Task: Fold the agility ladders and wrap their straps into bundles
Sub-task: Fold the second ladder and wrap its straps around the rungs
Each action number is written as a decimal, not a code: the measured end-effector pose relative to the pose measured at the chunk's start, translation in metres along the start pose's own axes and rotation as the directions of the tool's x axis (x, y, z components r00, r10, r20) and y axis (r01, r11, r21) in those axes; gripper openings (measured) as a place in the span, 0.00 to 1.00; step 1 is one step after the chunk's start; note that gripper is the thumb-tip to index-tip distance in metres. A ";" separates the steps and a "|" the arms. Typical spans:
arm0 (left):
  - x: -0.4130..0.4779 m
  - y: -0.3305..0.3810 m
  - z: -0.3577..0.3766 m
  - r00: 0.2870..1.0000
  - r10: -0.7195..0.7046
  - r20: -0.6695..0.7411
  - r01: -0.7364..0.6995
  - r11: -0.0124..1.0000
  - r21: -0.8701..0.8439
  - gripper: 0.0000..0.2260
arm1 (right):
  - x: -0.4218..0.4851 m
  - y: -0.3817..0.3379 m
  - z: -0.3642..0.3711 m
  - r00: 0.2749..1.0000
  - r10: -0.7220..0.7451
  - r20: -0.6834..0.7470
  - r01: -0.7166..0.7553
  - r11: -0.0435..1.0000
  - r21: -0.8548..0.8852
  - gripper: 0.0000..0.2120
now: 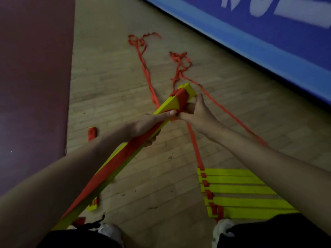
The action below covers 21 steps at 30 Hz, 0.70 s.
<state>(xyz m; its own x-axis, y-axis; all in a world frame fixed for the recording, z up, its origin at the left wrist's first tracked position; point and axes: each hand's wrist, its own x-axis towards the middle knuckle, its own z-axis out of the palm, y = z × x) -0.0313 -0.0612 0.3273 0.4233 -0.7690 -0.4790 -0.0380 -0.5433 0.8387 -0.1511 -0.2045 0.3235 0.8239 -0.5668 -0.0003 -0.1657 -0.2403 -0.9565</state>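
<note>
Two hands work one folded ladder (114,169), a stack of yellow rungs with red webbing along its top, held slanting up off the wooden floor (125,77). The left hand (143,127) grips the stack past its middle, fingers curled underneath and thumb lying along the top. The right hand (195,113) is closed round the red strap (182,101) wound near the stack's far end, thumb raised beside the yellow tip.

One second ladder (240,190) lies on the floor at lower right, about five yellow rungs pushed close together, partly hidden by the right forearm. Its straps run away across the floor. Two strap tangles lie farther off, one (139,41) to the left and one (180,59) nearer the stack.

One small red piece (92,133) rests beside the maroon mat (34,77). One blue banner (259,33) crosses the upper right. Two white shoes (222,228) show at the bottom edge.
</note>
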 end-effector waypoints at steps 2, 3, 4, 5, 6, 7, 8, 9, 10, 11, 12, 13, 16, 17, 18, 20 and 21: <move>-0.020 0.008 0.004 1.000 -0.008 -0.010 0.009 0.999 0.039 0.26 | -0.015 -0.014 -0.004 0.999 0.034 -0.011 -0.034 0.999 0.019 0.32; -0.029 0.011 0.007 0.999 -0.014 -0.043 0.017 0.997 0.069 0.27 | -0.023 -0.020 -0.007 0.999 0.037 0.002 -0.037 0.999 0.006 0.31; -0.037 0.014 0.008 0.996 -0.007 -0.089 0.017 0.994 0.109 0.30 | -0.030 -0.025 -0.011 0.999 0.033 0.031 -0.034 0.999 0.016 0.31; -0.044 0.015 0.009 0.991 0.008 -0.132 0.011 0.990 0.143 0.31 | -0.037 -0.029 -0.015 0.997 0.028 0.066 -0.031 0.998 0.047 0.30; -0.049 0.015 0.009 0.987 0.019 -0.159 0.008 0.986 0.167 0.32 | -0.044 -0.031 -0.019 0.996 0.023 0.090 -0.030 0.996 0.078 0.30; -0.054 0.014 0.009 0.985 0.025 -0.168 0.007 0.982 0.187 0.32 | -0.051 -0.031 -0.022 0.995 0.009 0.101 -0.017 0.997 0.079 0.30; -0.058 0.011 0.010 0.986 0.027 -0.167 0.010 0.977 0.214 0.32 | -0.058 -0.031 -0.025 0.995 -0.022 0.099 0.020 0.999 0.029 0.31; -0.060 0.008 0.010 0.987 0.025 -0.161 0.016 0.968 0.249 0.32 | -0.064 -0.029 -0.028 0.992 -0.075 0.099 0.084 0.993 -0.087 0.33; -0.062 0.003 0.012 0.988 0.019 -0.156 0.027 0.958 0.286 0.32 | -0.069 -0.026 -0.030 0.984 -0.145 0.107 0.167 0.958 -0.233 0.35; -0.063 -0.001 0.013 0.988 0.009 -0.153 0.040 0.949 0.314 0.32 | -0.073 -0.023 -0.032 0.967 -0.224 0.117 0.252 0.897 -0.363 0.34; -0.062 -0.005 0.014 0.988 -0.003 -0.151 0.053 0.942 0.332 0.33 | -0.076 -0.022 -0.034 0.945 -0.301 0.129 0.327 0.841 -0.431 0.31; -0.062 -0.008 0.015 0.988 -0.013 -0.151 0.065 0.936 0.345 0.33 | -0.077 -0.020 -0.035 0.921 -0.363 0.143 0.387 0.809 -0.442 0.27; -0.061 -0.009 0.014 0.991 -0.028 -0.133 0.073 0.936 0.345 0.35 | -0.076 -0.020 -0.043 0.915 -0.349 0.201 0.402 0.824 -0.399 0.08; -0.062 -0.007 0.013 0.993 -0.029 -0.118 0.067 0.942 0.329 0.35 | -0.076 -0.020 -0.047 0.930 -0.295 0.219 0.358 0.862 -0.359 0.06; -0.062 -0.007 0.012 0.994 -0.033 -0.104 0.063 0.950 0.306 0.35 | -0.075 -0.019 -0.049 0.939 -0.248 0.236 0.315 0.898 -0.307 0.06; -0.063 -0.006 0.013 0.996 -0.049 -0.077 0.068 0.960 0.270 0.36 | -0.074 -0.022 -0.055 0.943 -0.210 0.257 0.269 0.937 -0.222 0.07; -0.064 -0.006 0.014 0.996 -0.060 -0.063 0.075 0.960 0.268 0.36 | -0.074 -0.023 -0.057 0.943 -0.210 0.260 0.266 0.942 -0.203 0.07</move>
<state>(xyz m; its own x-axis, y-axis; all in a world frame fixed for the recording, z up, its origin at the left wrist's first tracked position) -0.0708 -0.0136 0.3497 0.4814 -0.7123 -0.5107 -0.2480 -0.6695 0.7002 -0.2389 -0.2019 0.3621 0.9521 -0.2791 0.1251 -0.0470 -0.5377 -0.8418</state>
